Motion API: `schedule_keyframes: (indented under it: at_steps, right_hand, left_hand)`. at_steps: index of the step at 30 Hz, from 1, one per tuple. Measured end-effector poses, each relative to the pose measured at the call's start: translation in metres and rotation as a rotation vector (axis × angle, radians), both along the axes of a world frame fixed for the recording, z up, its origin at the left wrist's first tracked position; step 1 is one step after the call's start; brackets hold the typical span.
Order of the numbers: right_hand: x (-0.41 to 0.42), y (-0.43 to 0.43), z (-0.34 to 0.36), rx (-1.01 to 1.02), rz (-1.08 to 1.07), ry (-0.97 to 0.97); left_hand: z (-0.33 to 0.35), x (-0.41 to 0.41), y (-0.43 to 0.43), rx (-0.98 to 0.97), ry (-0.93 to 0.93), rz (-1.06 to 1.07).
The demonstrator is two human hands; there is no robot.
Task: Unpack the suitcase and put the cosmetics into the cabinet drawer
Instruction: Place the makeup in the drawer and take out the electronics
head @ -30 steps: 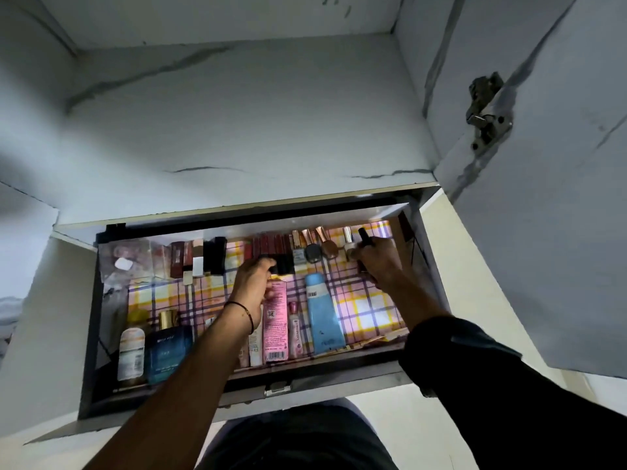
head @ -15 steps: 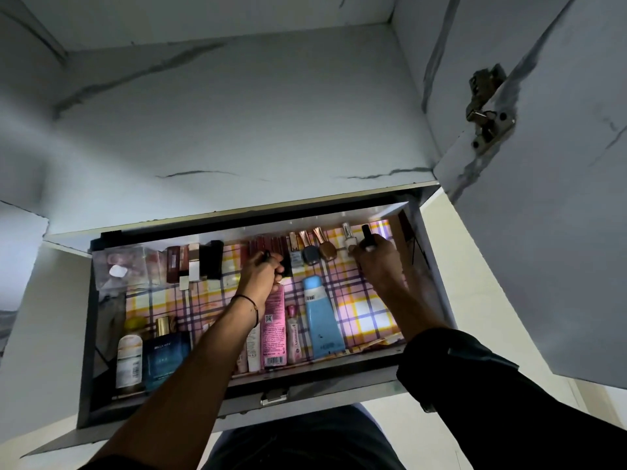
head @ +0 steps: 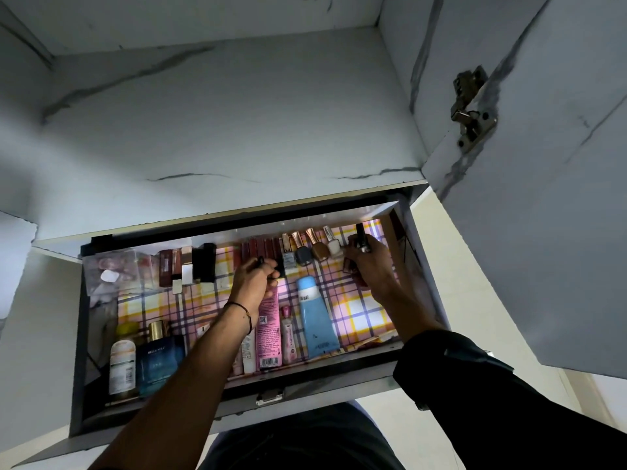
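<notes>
The drawer (head: 339,385) is pulled open and lined in pink-and-yellow plaid. Along its back wall stand lipsticks (head: 185,266) at left and nail polish bottles (head: 303,254) at right. The right hand (head: 368,266) grips a black-capped bottle (head: 362,239) at that row's end, and the left hand (head: 252,279) grips a dark stick (head: 260,260) mid-wall. A blue tube (head: 315,320) and a pink tube (head: 268,330) lie flat mid-drawer.

We see a checked liner (head: 359,301) in the grey drawer (head: 271,390), with pink, yellow and white squares and dark violet lines. On it lies a light blue tube (head: 317,320). Just left of the tube is a pink carton (head: 268,329), and far left a deep blue bottle (head: 159,364) with a gold cap. Behind the tube stand polishes (head: 303,256) in silver, grey, bronze and white. Right of them is a black polish (head: 362,244), left of them a black stick (head: 260,261). The cabinet (head: 237,113) is white with grey veins.
</notes>
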State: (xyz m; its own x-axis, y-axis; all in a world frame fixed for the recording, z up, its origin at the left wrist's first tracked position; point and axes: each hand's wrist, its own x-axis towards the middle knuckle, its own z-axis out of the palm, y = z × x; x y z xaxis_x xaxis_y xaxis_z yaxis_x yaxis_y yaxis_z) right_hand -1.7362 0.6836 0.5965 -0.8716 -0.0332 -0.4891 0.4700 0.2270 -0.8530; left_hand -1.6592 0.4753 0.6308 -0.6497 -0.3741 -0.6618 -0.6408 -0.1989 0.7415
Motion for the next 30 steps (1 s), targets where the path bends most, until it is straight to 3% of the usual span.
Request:
schedule_keyframes:
  at_steps: [7, 17, 30]
  right_hand:
    - [-0.009, 0.002, 0.008, 0.131, 0.06, 0.088]
    - [-0.005, 0.011, -0.002, 0.259, -0.096, 0.085]
    - [-0.018, -0.002, -0.004, 0.301, 0.04, 0.071]
  left_hand:
    - [0.004, 0.003, 0.0, -0.002, 0.006, 0.0]
    - [0.004, -0.002, -0.001, -0.004, 0.013, 0.001]
    - [0.002, -0.004, 0.001, -0.01, 0.002, -0.005]
